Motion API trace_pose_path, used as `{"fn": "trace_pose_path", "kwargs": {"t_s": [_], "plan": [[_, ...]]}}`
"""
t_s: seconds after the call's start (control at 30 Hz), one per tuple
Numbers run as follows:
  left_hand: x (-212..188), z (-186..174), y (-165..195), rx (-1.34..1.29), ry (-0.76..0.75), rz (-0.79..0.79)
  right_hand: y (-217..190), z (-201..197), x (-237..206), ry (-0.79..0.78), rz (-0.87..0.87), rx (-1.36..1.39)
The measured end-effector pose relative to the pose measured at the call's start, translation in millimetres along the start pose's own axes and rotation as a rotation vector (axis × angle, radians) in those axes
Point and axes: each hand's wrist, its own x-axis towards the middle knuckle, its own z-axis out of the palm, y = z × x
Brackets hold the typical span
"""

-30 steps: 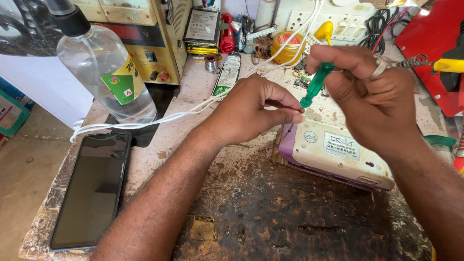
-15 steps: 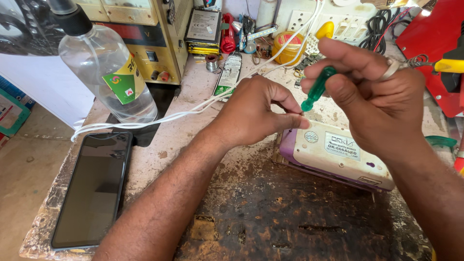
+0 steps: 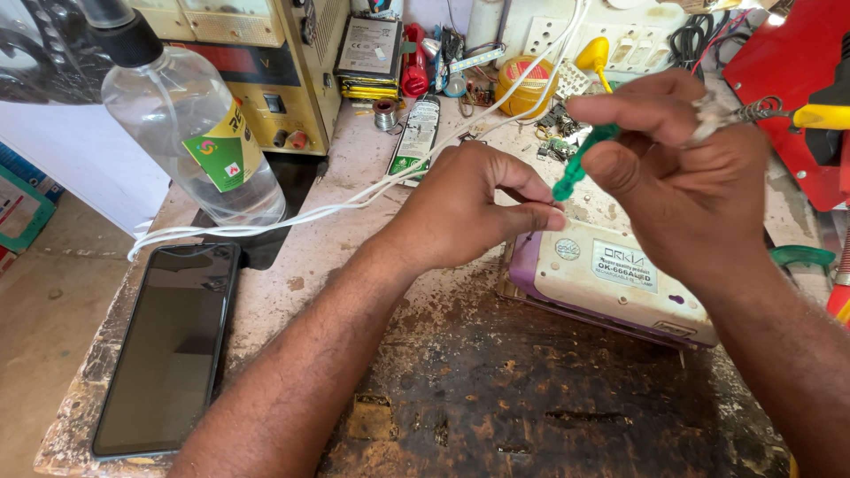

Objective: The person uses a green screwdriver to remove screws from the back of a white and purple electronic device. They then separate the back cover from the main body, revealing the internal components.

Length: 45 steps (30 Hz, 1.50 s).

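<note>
My right hand [image 3: 699, 190] pinches a green-handled screwdriver [image 3: 580, 164] between thumb and fingers, tilted down toward the white-and-purple device [image 3: 620, 283] lying on the worn workbench [image 3: 496, 398]. My left hand [image 3: 465, 208] rests at the device's near corner, fingers curled narrow. A white cable [image 3: 292, 217] runs behind my left wrist, past a clear bottle [image 3: 190, 133] and a dark phone [image 3: 168, 345]

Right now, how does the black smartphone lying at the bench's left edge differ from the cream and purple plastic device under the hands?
The black smartphone is thin, flat and dark, its blank screen facing up; the cream and purple plastic device is thicker and boxy, its labelled face up. The smartphone lies untouched, while the left hand and right hand hover directly over the device. Both rest on the worn workbench.
</note>
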Motion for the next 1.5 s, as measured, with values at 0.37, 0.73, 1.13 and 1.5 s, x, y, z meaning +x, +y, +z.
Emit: {"fn": "trace_pose_path", "kwargs": {"t_s": [0.37, 0.73, 1.13, 1.5], "plan": [[2.0, 8.1, -6.8, -0.098, -0.007, 0.023, -10.7, 2.9, 3.0, 0.073, 0.123, 0.119], [-1.9, -0.7, -3.2, -0.028, 0.013, 0.095, -0.5, -3.0, -1.4, 0.029, 0.071, 0.265], [-2.8, -4.4, -8.6, -0.122, -0.147, 0.071, -10.7, 2.0, 1.5, -0.004, -0.011, 0.136], [-5.3, -10.0, -8.9, 0.178, -0.194, 0.044, -12.6, 2.9, -1.7, -0.005, -0.043, -0.055]]}}
